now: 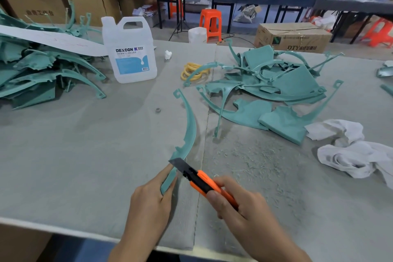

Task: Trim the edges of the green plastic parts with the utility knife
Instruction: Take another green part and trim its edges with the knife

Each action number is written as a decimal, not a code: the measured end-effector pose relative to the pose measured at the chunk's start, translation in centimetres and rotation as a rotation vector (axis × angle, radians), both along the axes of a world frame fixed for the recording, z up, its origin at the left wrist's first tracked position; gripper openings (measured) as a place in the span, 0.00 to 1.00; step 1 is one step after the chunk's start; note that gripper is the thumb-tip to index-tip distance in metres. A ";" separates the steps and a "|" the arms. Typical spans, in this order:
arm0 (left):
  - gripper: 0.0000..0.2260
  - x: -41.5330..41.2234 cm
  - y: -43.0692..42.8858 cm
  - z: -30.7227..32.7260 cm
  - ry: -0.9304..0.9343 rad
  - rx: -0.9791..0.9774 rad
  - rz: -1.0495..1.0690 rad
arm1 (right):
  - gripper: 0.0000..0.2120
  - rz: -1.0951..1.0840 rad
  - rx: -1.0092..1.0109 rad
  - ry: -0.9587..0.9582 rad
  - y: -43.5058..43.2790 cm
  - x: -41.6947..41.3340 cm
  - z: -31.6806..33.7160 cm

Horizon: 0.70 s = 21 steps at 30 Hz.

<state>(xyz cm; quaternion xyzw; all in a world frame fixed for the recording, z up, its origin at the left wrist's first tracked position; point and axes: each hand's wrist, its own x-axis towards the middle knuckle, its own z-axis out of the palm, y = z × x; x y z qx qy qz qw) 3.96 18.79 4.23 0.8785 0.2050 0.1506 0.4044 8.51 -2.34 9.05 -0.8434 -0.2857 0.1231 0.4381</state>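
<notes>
Pinching the curved green part (188, 125), left hand (148, 200) sits beside the knife (200, 178) blade.

Matt green plastic part (190, 121), dull steel blade (178, 164) in a glossy orange plastic knife (204, 183) — on rough grey felt table (85, 155).

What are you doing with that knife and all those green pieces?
A person is trimming green plastic. The left hand holds the near end of a curved strip. The right hand grips an orange knife, its blade out and set against the strip's edge, close to the left fingers. More green parts lie in a left pile and a right pile. Thin shavings litter the table beside the knife.
</notes>
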 end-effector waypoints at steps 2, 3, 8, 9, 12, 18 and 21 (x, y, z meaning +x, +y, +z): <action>0.12 -0.2 -0.1 -0.1 -0.012 0.006 -0.003 | 0.18 0.014 -0.016 -0.008 -0.2 0.0 0.2; 0.11 -0.2 -0.2 -0.1 -0.017 0.002 -0.005 | 0.19 0.018 -0.022 -0.009 -0.3 0.0 0.3; 0.18 -1.2 -0.6 0.1 -0.074 -0.044 -0.024 | 0.21 -0.006 -0.082 -0.130 -0.1 0.8 0.1; 0.19 -1.5 -0.6 0.2 -0.092 -0.043 -0.035 | 0.22 -0.027 -0.091 -0.151 0.0 1.5 -0.1; 0.20 -2.2 -0.1 0.3 -0.111 -0.070 -0.033 | 0.21 -0.064 -0.139 -0.195 0.6 4.3 -0.8; 0.09 -3.0 1.0 0.5 -0.079 -0.104 -0.016 | 0.12 -0.059 -0.240 -0.257 3.2 11.4 -1.3; 0.07 -3.1 1.8 0.7 -0.048 -0.145 -0.017 | 0.12 -0.040 -0.311 -0.317 5.3 15.4 -0.5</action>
